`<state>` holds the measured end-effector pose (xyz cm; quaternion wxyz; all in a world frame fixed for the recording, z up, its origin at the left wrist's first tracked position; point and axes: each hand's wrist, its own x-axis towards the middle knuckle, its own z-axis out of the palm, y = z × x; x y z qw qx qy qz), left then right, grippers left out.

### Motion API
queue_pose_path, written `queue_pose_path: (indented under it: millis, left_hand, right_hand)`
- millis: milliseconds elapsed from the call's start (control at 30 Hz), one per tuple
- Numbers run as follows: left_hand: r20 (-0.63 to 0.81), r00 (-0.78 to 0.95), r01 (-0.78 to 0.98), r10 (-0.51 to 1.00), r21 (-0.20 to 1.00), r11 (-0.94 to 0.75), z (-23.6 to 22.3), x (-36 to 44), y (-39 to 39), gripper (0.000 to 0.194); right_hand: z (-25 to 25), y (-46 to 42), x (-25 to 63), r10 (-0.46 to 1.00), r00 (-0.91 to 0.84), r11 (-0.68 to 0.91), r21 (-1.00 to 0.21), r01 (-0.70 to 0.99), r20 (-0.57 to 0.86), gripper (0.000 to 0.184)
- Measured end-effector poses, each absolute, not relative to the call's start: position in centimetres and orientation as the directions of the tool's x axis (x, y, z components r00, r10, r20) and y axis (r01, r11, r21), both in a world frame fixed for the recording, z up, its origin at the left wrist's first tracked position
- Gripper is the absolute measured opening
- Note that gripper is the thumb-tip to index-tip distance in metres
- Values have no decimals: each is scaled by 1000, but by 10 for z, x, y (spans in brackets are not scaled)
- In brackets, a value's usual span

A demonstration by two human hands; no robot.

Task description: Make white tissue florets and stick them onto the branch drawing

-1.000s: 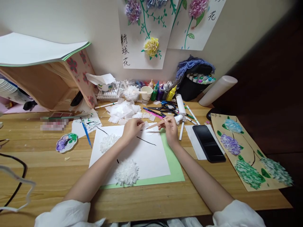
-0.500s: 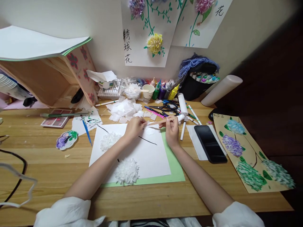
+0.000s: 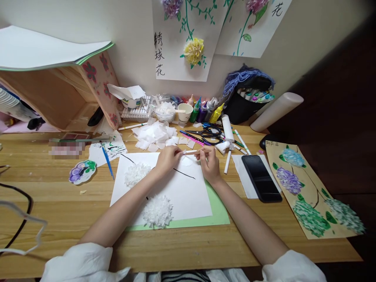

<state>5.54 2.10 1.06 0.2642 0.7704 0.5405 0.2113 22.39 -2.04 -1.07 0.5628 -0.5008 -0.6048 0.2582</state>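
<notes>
Right hand (image 3: 209,161) grips the stick (image 3: 192,152) above the paper (image 3: 188,199), nearly level, running crosswise, tip toward the left hand (image 3: 169,159) (pinched closed, contents unclear); scraps (image 3: 166,108) heap the bowl (image 3: 165,118), markers (image 3: 255,95) the holder (image 3: 238,109).

Right of the hands (image 3: 169,161) lay a black phone (image 3: 261,178) and, farther out, a tan flower picture (image 3: 308,194); left of them, a paint palette (image 3: 82,172); beyond and rightward stood a black marker holder (image 3: 241,110)

"What's readable on the left wall sheet (image 3: 179,47)?"
"绣球花 (image 3: 159,54), written vertically. The right wall sheet (image 3: 258,35) shows 花 (image 3: 277,9)."
"And the tan sheet (image 3: 306,181)?"
"Corner characters (image 3: 272,144), too small to read."
</notes>
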Motion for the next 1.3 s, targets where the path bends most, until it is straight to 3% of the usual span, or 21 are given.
queue_pose_path:
  millis: [233,333,433,567,800,1167,1300]
  left_hand:
    - [38,309,691,950,678,-252,8,55,21,22]
    - [34,302,692,953,680,-243,9,55,21,22]
    - [18,286,696,958,683,-221,10,56,20,22]
    - [8,279,699,960,684,-209,10,56,20,22]
    - [16,282,693,959,689,-215,8,56,21,22]
    - [10,279,712,960,669,-213,9,56,20,21]
    - [15,270,714,963,667,-211,9,56,20,19]
  right_hand:
    - [-4,-20,223,895,-115,437,-802,406,430,27]
    - [-5,-19,220,925,-12,358,-859,366,380,31]
    - [-8,-17,218,951,139,241,-944,224,276,29]
    - [-9,-16,219,945,218,230,-968,97,246,28]
    - [-11,-17,219,960,120,234,-961,150,253,27]
    - [-10,-15,217,948,213,194,-961,198,235,29]
    - [-11,-16,217,939,187,250,-945,210,290,29]
